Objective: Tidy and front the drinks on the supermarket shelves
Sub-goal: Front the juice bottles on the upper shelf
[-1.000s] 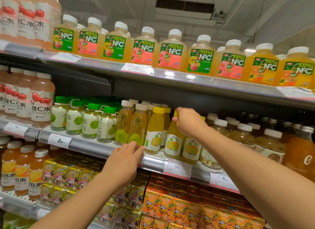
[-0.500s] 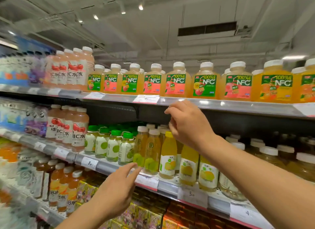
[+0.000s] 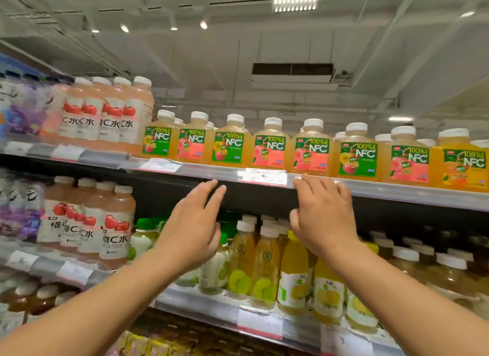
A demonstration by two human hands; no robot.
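Note:
A row of square NFC juice bottles [image 3: 269,146] with white caps and green or pink labels lines the top shelf [image 3: 185,170]. Both my hands are raised in front of the dark gap under that shelf. My left hand [image 3: 191,226] is open with straight fingers pointing up, empty. My right hand [image 3: 321,215] is open too, fingertips at the top shelf's front rail beside a price tag [image 3: 262,176]. Below them stand yellow-capped lemon bottles [image 3: 295,273] and white-capped amber bottles [image 3: 266,263] on the middle shelf.
Pink vitamin C water bottles [image 3: 105,120] stand at the left of the top shelf, and more [image 3: 116,223] on the middle shelf. Green-capped bottles [image 3: 143,236] sit behind my left hand. White-capped bottles [image 3: 449,273] fill the right. Juice cartons [image 3: 148,345] lie on the shelf below.
The view has tilted upward. My right hand let go of the yellow-capped bottle and rose to the top shelf's rail. My left hand left the middle shelf's edge and rose too.

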